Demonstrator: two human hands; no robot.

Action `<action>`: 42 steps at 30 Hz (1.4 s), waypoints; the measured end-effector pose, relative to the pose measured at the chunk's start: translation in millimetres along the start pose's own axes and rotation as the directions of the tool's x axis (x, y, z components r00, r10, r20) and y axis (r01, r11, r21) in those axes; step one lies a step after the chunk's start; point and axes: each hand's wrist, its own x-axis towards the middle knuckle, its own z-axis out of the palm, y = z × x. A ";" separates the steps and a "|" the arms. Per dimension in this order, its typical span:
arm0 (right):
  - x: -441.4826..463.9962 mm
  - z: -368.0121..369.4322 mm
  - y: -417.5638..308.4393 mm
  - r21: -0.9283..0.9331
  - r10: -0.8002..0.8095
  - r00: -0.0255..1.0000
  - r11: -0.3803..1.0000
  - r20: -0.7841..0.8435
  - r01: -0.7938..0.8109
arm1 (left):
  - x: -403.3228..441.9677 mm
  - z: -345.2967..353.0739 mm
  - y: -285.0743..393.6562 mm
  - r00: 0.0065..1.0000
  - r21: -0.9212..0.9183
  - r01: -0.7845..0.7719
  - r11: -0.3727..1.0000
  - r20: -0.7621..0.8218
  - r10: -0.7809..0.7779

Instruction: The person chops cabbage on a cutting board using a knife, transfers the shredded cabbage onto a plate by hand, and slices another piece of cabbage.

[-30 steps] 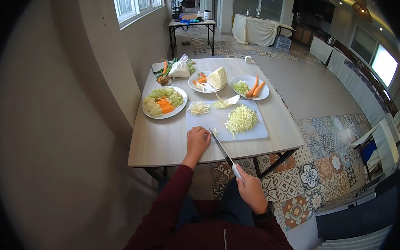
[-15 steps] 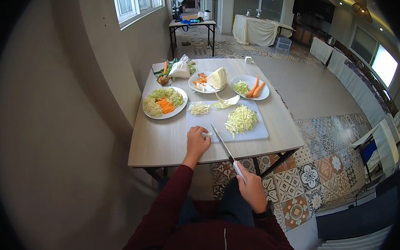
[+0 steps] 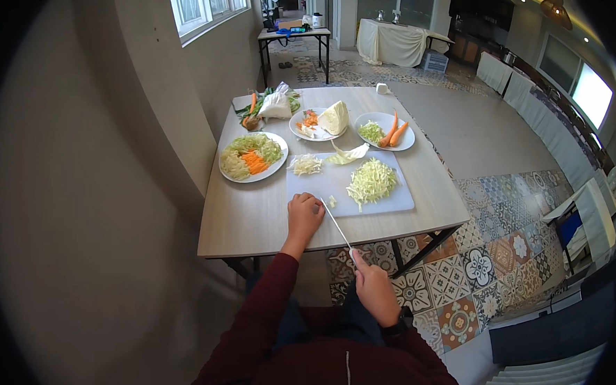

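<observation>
My right hand (image 3: 377,288) grips the handle of a kitchen knife (image 3: 337,226), its blade edge-on, with the tip beside my left fingers. My left hand (image 3: 305,213) is closed at the left side of the white cutting board (image 3: 311,182), fingers curled over a pale piece of cabbage that they mostly hide. Just right of the blade lie a few small cabbage bits (image 3: 333,201). A large heap of shredded cabbage (image 3: 371,183) covers the board's right part. At its far edge are a smaller shredded pile (image 3: 306,165) and a loose cabbage leaf (image 3: 348,155).
Behind the board stand a plate with a cabbage wedge (image 3: 333,118) and a plate with whole carrots (image 3: 392,132). At left is a plate of shredded vegetables (image 3: 254,158). A plastic bag (image 3: 275,105) and vegetables lie at the back left corner. A wall (image 3: 158,130) borders the left side.
My right hand has moved left and slightly forward, bringing the knife against my left fingertips and turning its blade edge-on. My left hand has stayed nearly in place.
</observation>
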 end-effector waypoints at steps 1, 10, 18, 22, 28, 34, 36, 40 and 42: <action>4.2 2.9 -0.7 0.005 0.005 1.000 1.000 0.006 -0.005 | -0.5 0.2 -1.2 1.000 0.006 -0.002 1.000 -0.004 0.002; 23.0 4.4 5.3 0.105 -0.019 0.999 0.994 -0.030 0.022 | -1.4 6.3 -2.2 0.999 0.122 -0.044 0.991 -0.018 0.047; 5.4 -21.1 14.4 0.160 0.047 0.991 0.987 -0.123 -0.027 | 2.1 0.7 5.4 0.989 0.072 -0.124 0.990 0.084 0.118; 2.7 -28.1 11.4 0.163 0.060 0.985 0.986 -0.159 -0.034 | 0.9 -6.3 10.7 0.986 -0.002 -0.152 0.988 0.074 0.152; -3.6 -33.8 10.1 0.056 -0.015 0.984 0.998 -0.178 0.025 | -2.8 -14.7 9.2 0.997 -0.098 0.033 0.995 -0.063 -0.039; -6.9 -29.8 11.1 0.015 -0.005 0.987 1.000 -0.160 0.008 | -9.3 -19.6 4.6 0.999 -0.050 0.034 0.998 0.023 -0.033; -6.5 -32.1 11.7 0.055 0.000 0.980 0.998 -0.200 0.011 | -9.0 -19.2 4.2 0.994 0.058 -0.069 0.996 0.083 0.064; -9.2 -41.8 12.1 0.084 0.049 0.977 0.996 -0.207 -0.032 | -9.6 -19.7 4.8 0.998 -0.099 0.054 0.994 -0.023 -0.056; -11.4 -39.9 11.0 0.061 0.036 0.982 0.998 -0.183 -0.025 | -11.8 -25.7 -9.2 0.986 -0.111 0.156 0.982 -0.037 -0.161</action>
